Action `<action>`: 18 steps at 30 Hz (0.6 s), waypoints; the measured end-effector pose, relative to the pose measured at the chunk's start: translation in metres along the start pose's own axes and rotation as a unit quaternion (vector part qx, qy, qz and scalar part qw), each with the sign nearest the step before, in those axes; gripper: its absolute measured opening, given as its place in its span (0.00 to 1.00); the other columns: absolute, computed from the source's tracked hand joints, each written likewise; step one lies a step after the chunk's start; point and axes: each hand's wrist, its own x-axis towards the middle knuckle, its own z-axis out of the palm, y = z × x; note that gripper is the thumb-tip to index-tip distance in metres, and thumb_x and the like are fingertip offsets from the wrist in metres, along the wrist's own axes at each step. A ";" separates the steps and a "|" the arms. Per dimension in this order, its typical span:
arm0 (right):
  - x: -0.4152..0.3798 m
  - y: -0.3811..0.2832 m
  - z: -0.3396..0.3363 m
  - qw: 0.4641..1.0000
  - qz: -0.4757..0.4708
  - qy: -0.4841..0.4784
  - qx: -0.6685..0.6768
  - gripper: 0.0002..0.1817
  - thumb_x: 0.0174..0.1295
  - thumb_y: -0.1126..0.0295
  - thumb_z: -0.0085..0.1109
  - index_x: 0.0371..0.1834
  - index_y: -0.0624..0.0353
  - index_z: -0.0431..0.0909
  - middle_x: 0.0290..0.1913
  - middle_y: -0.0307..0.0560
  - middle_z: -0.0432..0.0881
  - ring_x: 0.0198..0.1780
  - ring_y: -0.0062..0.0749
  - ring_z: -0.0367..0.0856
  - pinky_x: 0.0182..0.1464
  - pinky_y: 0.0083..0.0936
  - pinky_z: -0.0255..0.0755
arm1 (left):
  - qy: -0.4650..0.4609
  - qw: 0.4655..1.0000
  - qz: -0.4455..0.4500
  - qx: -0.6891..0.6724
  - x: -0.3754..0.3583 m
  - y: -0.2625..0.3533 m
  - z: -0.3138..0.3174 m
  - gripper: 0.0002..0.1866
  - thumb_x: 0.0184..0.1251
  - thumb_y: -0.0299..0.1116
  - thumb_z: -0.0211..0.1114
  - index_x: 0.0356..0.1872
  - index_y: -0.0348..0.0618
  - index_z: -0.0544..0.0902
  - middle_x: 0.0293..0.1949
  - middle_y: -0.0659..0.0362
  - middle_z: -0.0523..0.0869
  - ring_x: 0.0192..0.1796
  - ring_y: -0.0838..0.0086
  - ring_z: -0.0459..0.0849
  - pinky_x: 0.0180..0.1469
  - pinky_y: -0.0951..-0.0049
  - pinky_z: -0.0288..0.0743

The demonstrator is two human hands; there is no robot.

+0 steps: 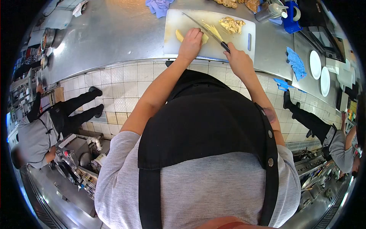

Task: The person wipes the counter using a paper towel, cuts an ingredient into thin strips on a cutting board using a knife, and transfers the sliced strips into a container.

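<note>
My right hand [238, 57] is closed around the black handle of a kitchen knife [207, 30]. Its long blade slants up and left over a white cutting board [173, 23]. With curled fingers, my left hand [191, 42] holds down a pale yellow piece of ginger [205, 38], just left of the blade. Another ginger piece [179, 36] lies to the left of that hand. Thin ginger strips [214, 32] are spread along the blade's right side. Farther right on the board sits a pile of ginger trimmings [231, 25].
Unpeeled ginger [228, 3] lies beyond the board, near a clear pump bottle [268, 13] and a blue tape dispenser [291, 17]. Blue cloths [159, 7] and white plates [315, 65] are on the steel counter [114, 34]. Co-workers stand behind me at left [38, 129] and right [339, 147].
</note>
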 end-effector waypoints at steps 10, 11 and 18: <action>-0.042 0.019 0.011 0.999 0.026 -0.030 0.021 0.14 0.73 0.58 0.51 0.51 0.54 0.65 0.31 0.64 0.83 0.36 0.66 0.82 0.37 0.56 0.72 | 0.007 1.000 -0.005 -0.012 0.000 0.000 0.002 0.17 0.53 0.21 0.63 0.47 0.32 0.81 0.49 0.49 0.80 0.57 0.56 0.77 0.63 0.62 0.72; -0.039 0.019 0.014 0.999 0.022 -0.028 0.024 0.14 0.73 0.58 0.51 0.51 0.55 0.65 0.31 0.65 0.83 0.36 0.67 0.82 0.37 0.57 0.72 | 0.007 1.000 -0.004 -0.013 0.001 0.000 0.002 0.17 0.53 0.21 0.63 0.47 0.32 0.81 0.49 0.49 0.80 0.57 0.56 0.77 0.63 0.62 0.72; -0.001 0.011 0.039 0.998 0.012 0.000 0.054 0.14 0.72 0.60 0.51 0.50 0.55 0.65 0.33 0.65 0.83 0.38 0.67 0.82 0.39 0.59 0.73 | 0.006 1.000 -0.007 -0.014 0.002 0.000 0.002 0.16 0.53 0.21 0.62 0.46 0.33 0.81 0.48 0.49 0.80 0.56 0.56 0.77 0.62 0.62 0.72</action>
